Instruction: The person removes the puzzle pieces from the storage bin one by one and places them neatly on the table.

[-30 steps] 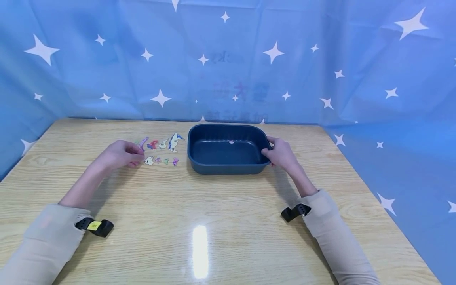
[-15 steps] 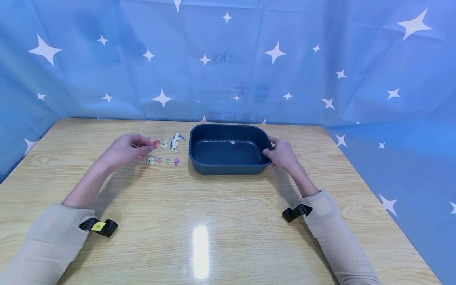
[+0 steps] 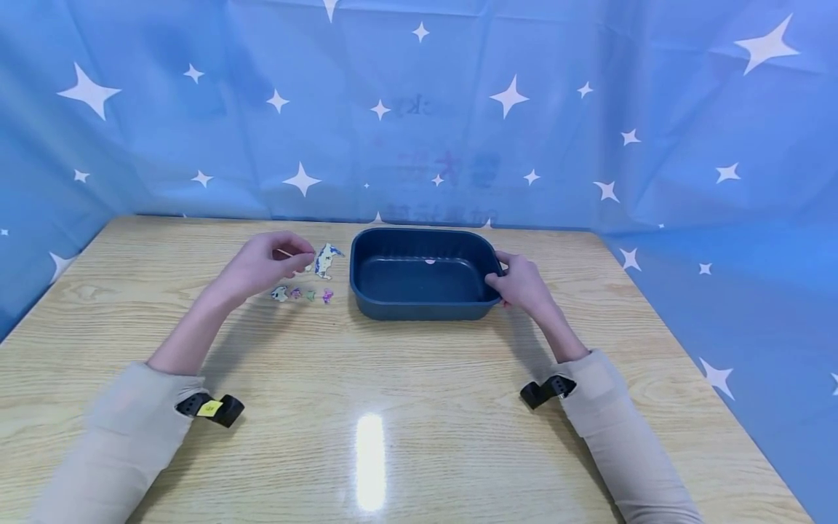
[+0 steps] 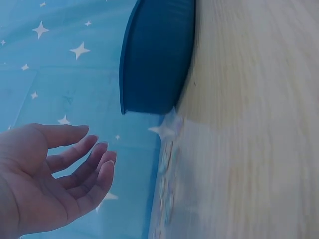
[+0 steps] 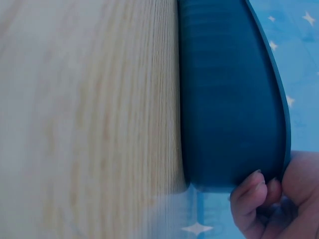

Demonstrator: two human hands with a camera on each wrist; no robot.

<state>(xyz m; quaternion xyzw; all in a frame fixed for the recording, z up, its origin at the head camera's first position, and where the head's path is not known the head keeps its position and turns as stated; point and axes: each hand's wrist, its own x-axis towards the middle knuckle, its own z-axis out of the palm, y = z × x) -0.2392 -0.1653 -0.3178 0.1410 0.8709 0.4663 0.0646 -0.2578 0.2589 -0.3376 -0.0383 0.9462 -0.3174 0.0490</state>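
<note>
My left hand [image 3: 268, 266] hovers over the back row of small flat colourful cut-out shapes, hiding part of that row. In the left wrist view its fingers [image 4: 82, 181] are loosely bent, apart from the thumb, and nothing shows between them. Just right of it lies a blue-and-cream cut-out [image 3: 325, 260]. A front row holds several smaller ones, among them a black-and-white piece [image 3: 279, 294] and a purple piece [image 3: 327, 296]. My right hand [image 3: 520, 282] grips the right end of a dark blue rectangular tub [image 3: 425, 311], thumb over its rim.
The tub stands upright on a wooden table [image 3: 314, 393], with a small pale pinkish spot showing inside. A blue curtain with white stars [image 3: 229, 131] hangs behind the table. Each sleeve carries a black wrist camera, such as the left camera [image 3: 225, 410].
My left hand has moved right and slightly back along the back row, away from the purple piece toward the blue-and-cream one. My right hand keeps its grip on the tub.
</note>
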